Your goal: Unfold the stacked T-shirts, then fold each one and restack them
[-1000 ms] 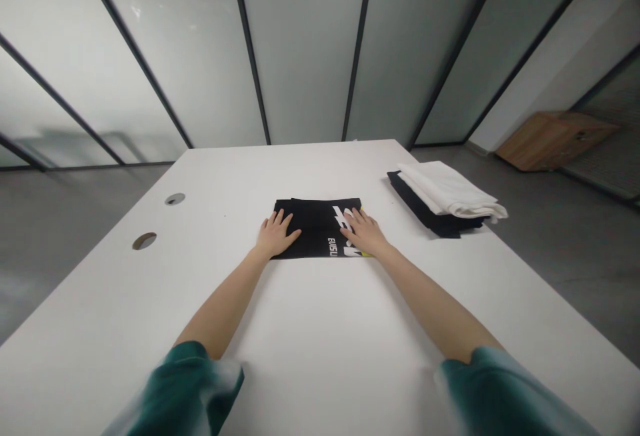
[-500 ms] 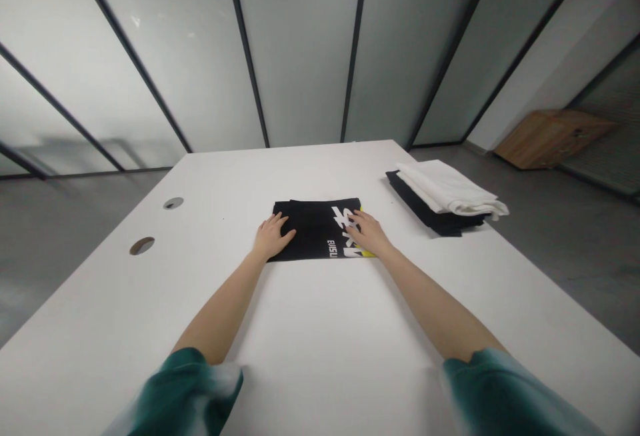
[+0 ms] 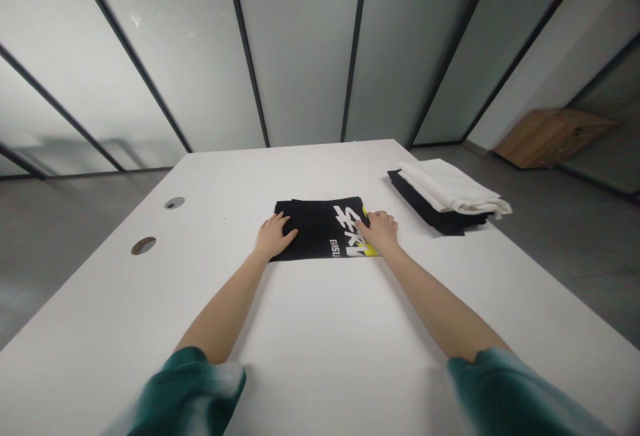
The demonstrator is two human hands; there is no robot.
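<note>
A folded black shirt (image 3: 315,229) with white lettering and a yellow patch lies flat in the middle of the white table. My left hand (image 3: 273,235) rests open on its left edge, fingers and thumb spread over the cloth. At the right edge is my right hand (image 3: 383,231), its fingers curled and its thumb lying on the print. The edge appears pinched between them, though the fingertips are partly hidden.
To the right, a folded white cloth (image 3: 453,186) lies on folded black cloth (image 3: 425,213) near the table's (image 3: 320,329) right edge. Two round holes pierce the tabletop at left. Beyond stand frosted glass panels (image 3: 305,49) and a wooden cabinet (image 3: 555,136).
My right hand has shifted right, from lying spread over the lettering to the shirt's right edge, and its fingers have curled. More of the print shows. My left hand stays in place.
</note>
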